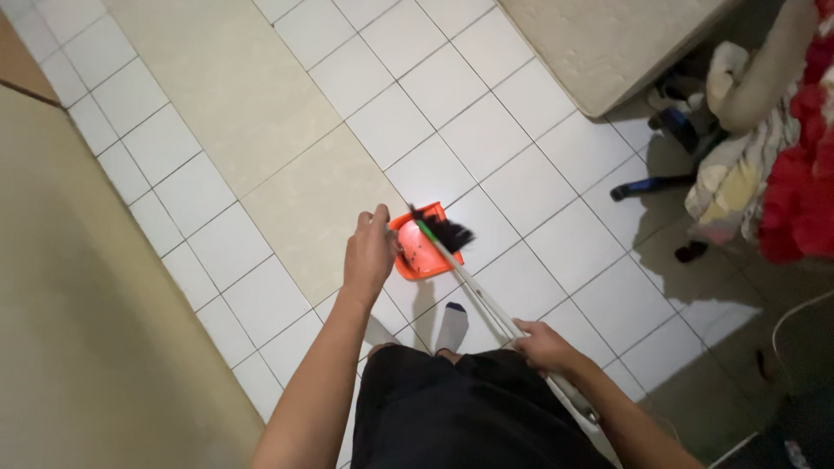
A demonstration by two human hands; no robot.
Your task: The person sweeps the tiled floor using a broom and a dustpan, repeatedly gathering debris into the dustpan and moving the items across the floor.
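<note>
Here the orange plastic dustpan (423,249) stands on the white tiled floor (486,130), just ahead of the person's sock-clad foot (452,326), its open mouth turned toward the broom. It looks light and fairly stiff, a thin moulded shell that would skid easily on glazed tile unless held down; the sensible place to take it is the upright handle at its back edge, which is where the left hand (368,254) sits, its grip closed around the top of that handle, though the handle itself is mostly hidden behind the fingers.

The long broom with a pale stick, green collar and black bristles (452,233) lies slantwise across the pan, the bristles touching its inner face. The stick appears rigid and light, the bristles soft and springy. The right hand (543,346) has its grip wrapped tight about the pale stick (486,300) well down its length, near the person's black shorts (469,408); a hold lower toward the bristles would likely give finer control.

Beyond, a band of beige floor tiles (234,95) runs to the left, a beige wall (78,304) lies at the left edge, a pale mattress (608,43) lies at the top right, and a heap of red and cream bedding (773,174) sits at the right.
</note>
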